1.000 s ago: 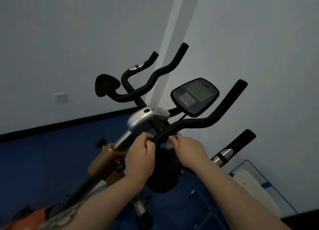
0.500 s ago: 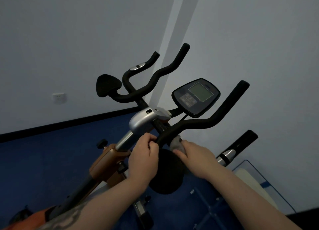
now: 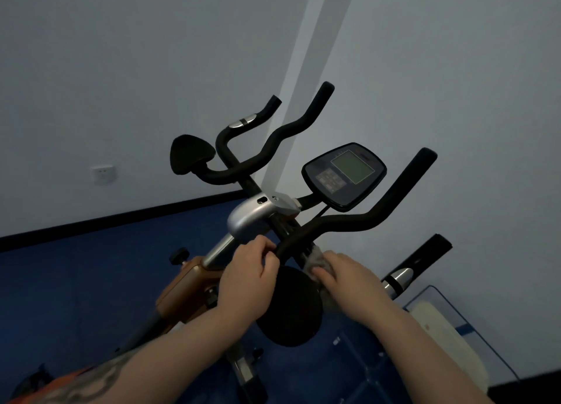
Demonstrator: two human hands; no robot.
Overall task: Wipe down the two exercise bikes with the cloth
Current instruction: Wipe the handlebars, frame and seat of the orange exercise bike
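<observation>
An exercise bike with an orange-brown frame (image 3: 185, 291) fills the middle of the view. Its black handlebars (image 3: 358, 218) curve up past a silver stem cover (image 3: 252, 215) and a dark console with a grey screen (image 3: 344, 173). A round black elbow pad (image 3: 291, 306) sits low between my hands. My left hand (image 3: 249, 282) is closed around the near end of the handlebar. My right hand (image 3: 349, 279) presses a grey cloth (image 3: 317, 258) against the bar just right of the pad. Only one bike is in view.
White walls meet in a corner behind the bike, with a socket (image 3: 102, 173) on the left wall. Blue floor (image 3: 76, 282) lies below. A clear plastic box (image 3: 449, 327) with a white object inside stands at the lower right, beside another black grip with a silver band (image 3: 416, 264).
My right hand has slid down and to the right along the bar, and the grey cloth now shows at its fingertips. My left hand has kept its grip.
</observation>
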